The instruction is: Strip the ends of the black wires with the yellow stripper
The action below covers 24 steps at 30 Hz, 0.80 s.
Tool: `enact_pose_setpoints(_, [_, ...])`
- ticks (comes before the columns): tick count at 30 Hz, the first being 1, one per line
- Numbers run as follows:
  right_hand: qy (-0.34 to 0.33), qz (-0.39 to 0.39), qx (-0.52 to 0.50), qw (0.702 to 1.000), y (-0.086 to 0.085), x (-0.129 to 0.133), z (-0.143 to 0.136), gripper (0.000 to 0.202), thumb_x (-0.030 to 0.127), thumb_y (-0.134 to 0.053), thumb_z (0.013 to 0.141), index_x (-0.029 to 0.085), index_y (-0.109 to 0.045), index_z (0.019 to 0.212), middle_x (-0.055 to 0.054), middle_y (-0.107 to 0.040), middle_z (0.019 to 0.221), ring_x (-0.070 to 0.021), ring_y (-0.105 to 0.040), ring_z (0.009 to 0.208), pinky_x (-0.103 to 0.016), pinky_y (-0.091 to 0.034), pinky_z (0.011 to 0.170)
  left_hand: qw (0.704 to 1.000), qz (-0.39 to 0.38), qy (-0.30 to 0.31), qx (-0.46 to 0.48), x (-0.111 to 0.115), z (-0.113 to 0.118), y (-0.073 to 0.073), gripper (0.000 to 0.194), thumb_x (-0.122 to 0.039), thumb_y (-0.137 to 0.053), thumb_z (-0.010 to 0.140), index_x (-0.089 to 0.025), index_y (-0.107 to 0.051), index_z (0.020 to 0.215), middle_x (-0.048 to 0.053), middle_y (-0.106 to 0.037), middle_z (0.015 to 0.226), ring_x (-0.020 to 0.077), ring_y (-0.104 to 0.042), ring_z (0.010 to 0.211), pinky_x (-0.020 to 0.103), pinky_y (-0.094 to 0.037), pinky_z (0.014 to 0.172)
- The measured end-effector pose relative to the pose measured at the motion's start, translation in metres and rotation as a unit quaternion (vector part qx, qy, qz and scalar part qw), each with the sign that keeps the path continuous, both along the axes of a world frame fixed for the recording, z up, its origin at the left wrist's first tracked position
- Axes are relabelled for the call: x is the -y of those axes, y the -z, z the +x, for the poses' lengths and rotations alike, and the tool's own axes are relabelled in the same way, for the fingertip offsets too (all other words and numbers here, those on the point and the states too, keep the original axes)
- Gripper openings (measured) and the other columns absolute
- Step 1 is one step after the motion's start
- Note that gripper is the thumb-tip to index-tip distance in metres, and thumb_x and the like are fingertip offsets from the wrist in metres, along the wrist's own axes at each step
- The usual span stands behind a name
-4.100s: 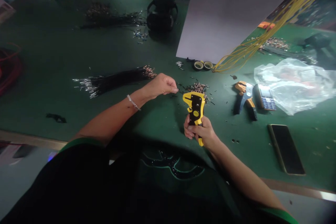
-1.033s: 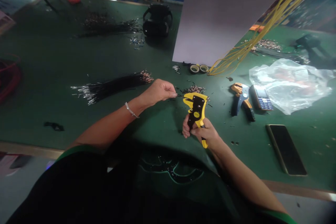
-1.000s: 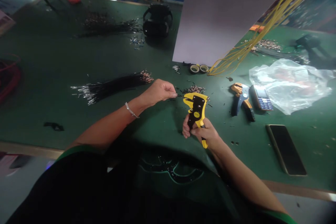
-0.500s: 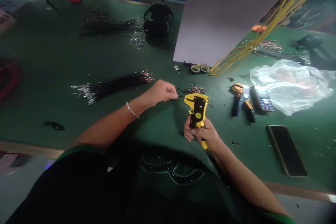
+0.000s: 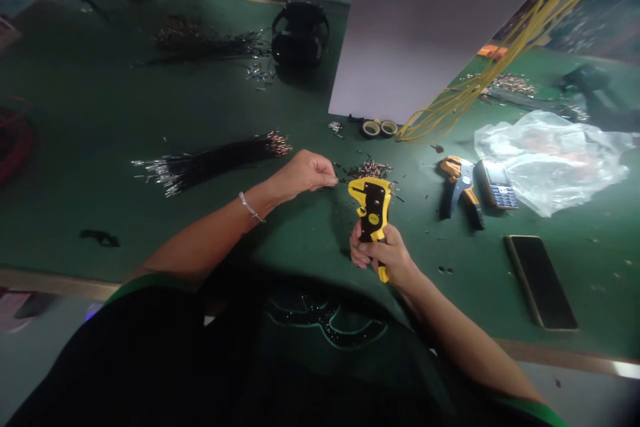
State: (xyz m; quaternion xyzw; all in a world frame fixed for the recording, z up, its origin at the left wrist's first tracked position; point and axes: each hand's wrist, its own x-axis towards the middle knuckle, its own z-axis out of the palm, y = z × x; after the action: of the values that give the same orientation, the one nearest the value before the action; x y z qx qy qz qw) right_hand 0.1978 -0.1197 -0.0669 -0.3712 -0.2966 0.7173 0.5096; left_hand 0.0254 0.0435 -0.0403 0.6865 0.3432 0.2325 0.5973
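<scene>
My right hand is wrapped round the handles of a yellow and black wire stripper, its jaws pointing up and left. Just left of those jaws, my left hand is closed in a pinch; a small dark end shows at the fingertips, too small to make out. Behind the tool lies a heap of short wire offcuts. A bundle of black wires with bare copper ends at its right rests left of my left hand.
A second stripper, a keypad phone, a clear plastic bag and a smartphone lie at the right. Tape rolls sit below a large pale panel. Yellow wires hang beside it. Farther back stands a black headset.
The view has shifted slightly. The stripper has moved a little left, nearer my left hand, which keeps its pinch.
</scene>
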Motion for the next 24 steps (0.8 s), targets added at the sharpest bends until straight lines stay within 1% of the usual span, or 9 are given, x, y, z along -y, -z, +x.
enact_pose_setpoints(4, [0.011,0.001,0.007,1.000,-0.0005,-0.0008,-0.0003,0.019,0.011,-0.068,0.065,0.018,-0.056,0.078,0.004,-0.053,0.060,-0.0074,-0.042,0.043,-0.023,-0.036,0.040,1.000,-0.006,0.000,0.003,0.0000,0.0013,0.0030,0.013,-0.014,-0.067,0.071,-0.014,-0.064,0.059,-0.006,-0.043,0.041,0.0040,-0.035,0.041,0.022,-0.023,0.046])
enact_pose_setpoints(10, [0.022,-0.007,0.001,1.000,-0.0008,-0.0020,0.0003,0.019,0.008,-0.065,0.063,0.017,-0.057,0.078,0.004,-0.054,0.060,-0.0071,-0.041,0.042,-0.022,-0.035,0.038,1.000,-0.023,-0.015,0.007,0.0025,0.0055,0.0008,0.015,-0.010,-0.066,0.070,-0.013,-0.062,0.056,-0.006,-0.043,0.039,0.0031,-0.034,0.039,0.021,-0.022,0.044])
enact_pose_setpoints(13, [0.025,-0.009,0.002,1.000,0.0014,-0.0026,-0.0002,0.019,0.008,-0.064,0.062,0.017,-0.057,0.077,0.004,-0.054,0.060,-0.0069,-0.041,0.041,-0.022,-0.034,0.037,0.999,-0.024,-0.022,0.008,0.0018,0.0059,0.0027,0.014,-0.009,-0.066,0.070,-0.012,-0.063,0.056,-0.006,-0.044,0.040,0.0028,-0.034,0.039,0.020,-0.022,0.044])
enact_pose_setpoints(18, [0.015,-0.004,-0.019,1.000,0.0045,-0.0057,-0.0011,0.020,0.010,-0.066,0.061,0.017,-0.057,0.077,0.004,-0.054,0.060,-0.0075,-0.041,0.042,-0.023,-0.034,0.038,0.999,-0.014,-0.027,0.010,-0.0004,0.0042,0.0080,0.012,-0.013,-0.067,0.070,-0.012,-0.064,0.059,-0.006,-0.046,0.042,0.0029,-0.036,0.039,0.020,-0.023,0.043])
enact_pose_setpoints(22, [0.022,0.011,-0.019,1.000,0.0043,-0.0071,-0.0006,0.021,0.009,-0.065,0.062,0.017,-0.058,0.080,0.004,-0.052,0.058,-0.0084,-0.041,0.043,-0.024,-0.035,0.041,1.000,-0.006,-0.015,0.014,0.0014,0.0030,0.0071,0.012,-0.016,-0.067,0.071,-0.013,-0.063,0.060,-0.006,-0.046,0.043,0.0032,-0.036,0.040,0.020,-0.023,0.043])
enact_pose_setpoints(24, [0.006,0.016,-0.025,1.000,0.0032,-0.0069,0.0004,0.021,0.009,-0.065,0.062,0.017,-0.057,0.081,0.004,-0.051,0.059,-0.0087,-0.041,0.044,-0.024,-0.035,0.042,1.000,0.003,-0.019,0.007,0.0022,0.0023,0.0057,0.011,-0.017,-0.067,0.071,-0.013,-0.064,0.060,-0.006,-0.046,0.043,0.0033,-0.036,0.040,0.020,-0.023,0.043])
